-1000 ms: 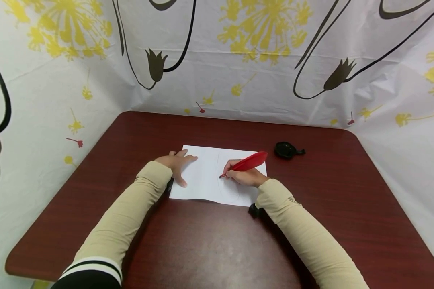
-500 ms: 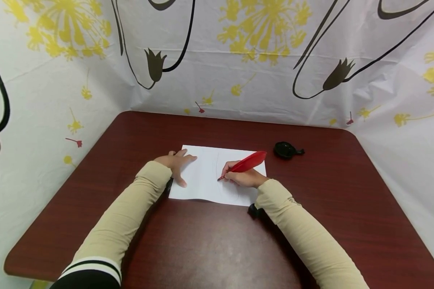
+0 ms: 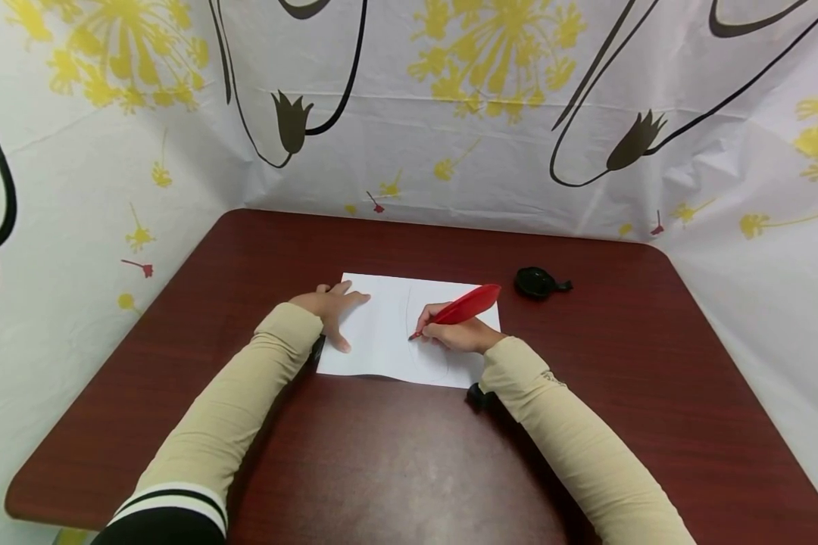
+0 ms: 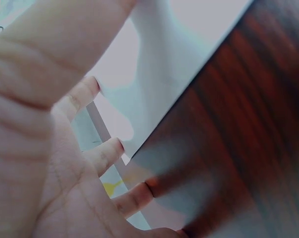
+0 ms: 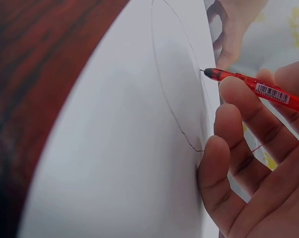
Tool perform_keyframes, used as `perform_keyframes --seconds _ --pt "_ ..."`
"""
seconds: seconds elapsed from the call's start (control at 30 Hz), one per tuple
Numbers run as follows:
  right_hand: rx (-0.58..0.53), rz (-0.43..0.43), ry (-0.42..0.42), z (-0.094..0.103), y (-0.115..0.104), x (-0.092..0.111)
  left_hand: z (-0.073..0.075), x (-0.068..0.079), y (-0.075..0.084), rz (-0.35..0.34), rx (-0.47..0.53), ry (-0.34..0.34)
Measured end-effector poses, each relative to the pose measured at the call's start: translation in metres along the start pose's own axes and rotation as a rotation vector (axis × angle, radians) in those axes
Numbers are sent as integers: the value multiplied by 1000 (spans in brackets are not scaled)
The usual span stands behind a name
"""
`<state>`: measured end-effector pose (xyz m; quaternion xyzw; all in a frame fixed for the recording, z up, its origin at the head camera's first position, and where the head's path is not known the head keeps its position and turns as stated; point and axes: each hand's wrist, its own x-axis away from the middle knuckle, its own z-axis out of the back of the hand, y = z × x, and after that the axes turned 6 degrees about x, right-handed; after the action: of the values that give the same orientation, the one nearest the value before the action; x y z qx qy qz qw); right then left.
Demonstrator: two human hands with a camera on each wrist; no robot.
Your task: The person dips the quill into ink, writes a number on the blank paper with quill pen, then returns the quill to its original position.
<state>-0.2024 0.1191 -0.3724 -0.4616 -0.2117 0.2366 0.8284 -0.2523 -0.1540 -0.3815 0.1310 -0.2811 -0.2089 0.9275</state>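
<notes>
Paper point(image 3: 382, 325) lies flat-ish near the middle of the tabletop point(image 3: 382, 462), its near edge bowing up a little. Both hands are at it: the left hand point(image 3: 330, 306) is spread and unclenched over the left edge, thumb and a couple of fingers on the sheet, the others seemingly past it, while the right hand point(image 3: 457, 333) pinches a red pen point(image 5: 261, 89) with a feather point(image 3: 473, 303) on top, its tip on the sheet beside a thin curved line point(image 5: 162, 90). Whether that line closes cannot be told. With just one side pinned, the sheet could swivel or creep if the left hand presses too lightly, throwing the stroke off. That bowed edge may give or crease under the pen, making the line jump. The right hand's lower fingers sit close to the drawn curve, so fresh ink could smear if they drag across it. The feather might also hide part of the stroke from above. A black dish point(image 3: 535, 282) sits well apart, beyond the sheet's far right corner, and looks unlikely to interfere.
</notes>
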Motion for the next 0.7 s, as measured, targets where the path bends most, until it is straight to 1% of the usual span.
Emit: perform_keyframes --seconds 0.1,0.27,0.37,0.5,0.63,0.7 --pt "4 -3 -3 0 5 -3 0 0 0 -1 -1 -3" --pt "7 5 5 0 27 -13 -1 0 -2 -15 10 1" --pt "5 21 -2 -1 37 -15 -3 1 -4 -15 6 -4" --pt "26 40 -10 -1 41 -14 -4 1 -6 -11 16 -5" --pt "57 58 15 3 39 -12 -2 2 -4 -9 49 21" --pt "65 69 22 5 37 -11 -1 3 -2 -4 54 23"
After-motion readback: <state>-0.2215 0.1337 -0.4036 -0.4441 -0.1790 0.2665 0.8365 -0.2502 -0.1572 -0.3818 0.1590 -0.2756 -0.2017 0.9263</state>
